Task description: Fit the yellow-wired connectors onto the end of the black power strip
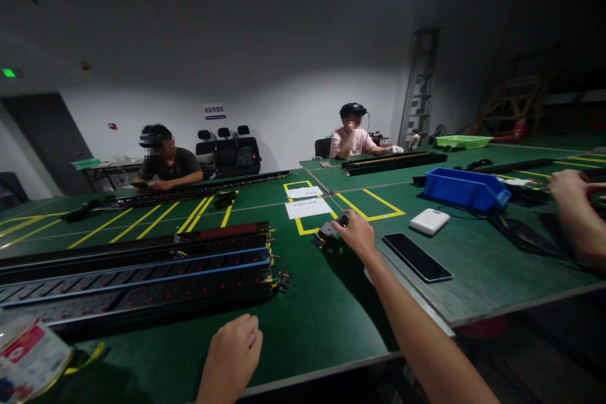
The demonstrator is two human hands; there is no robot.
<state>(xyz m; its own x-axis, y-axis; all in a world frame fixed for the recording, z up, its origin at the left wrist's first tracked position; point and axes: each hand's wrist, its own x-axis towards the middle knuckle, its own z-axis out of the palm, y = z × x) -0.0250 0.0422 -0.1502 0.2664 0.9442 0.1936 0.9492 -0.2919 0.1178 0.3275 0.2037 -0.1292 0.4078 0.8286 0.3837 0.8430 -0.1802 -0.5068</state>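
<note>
My right hand (358, 231) reaches across the green table, its fingers closed on a small grey-and-black part with wires (326, 231). A short yellow wire shows at that part's left side; its exact kind is too small to tell. Close to the front edge, my left hand (231, 356) is curled into a loose fist, with nothing visible in it. Beyond it and to the left lie long black strips (199, 281) with red dots, blue edging and wire ends. A small black connector piece (284, 282) hangs at the right end of one strip.
Right of my arm lie a black phone (416, 257), a white power bank (430, 221) and a blue bin (466, 189). White paper labels (308, 208) sit inside yellow tape. A can (31, 356) stands front left. Another person's hand (575, 211) is at right; two people sit opposite.
</note>
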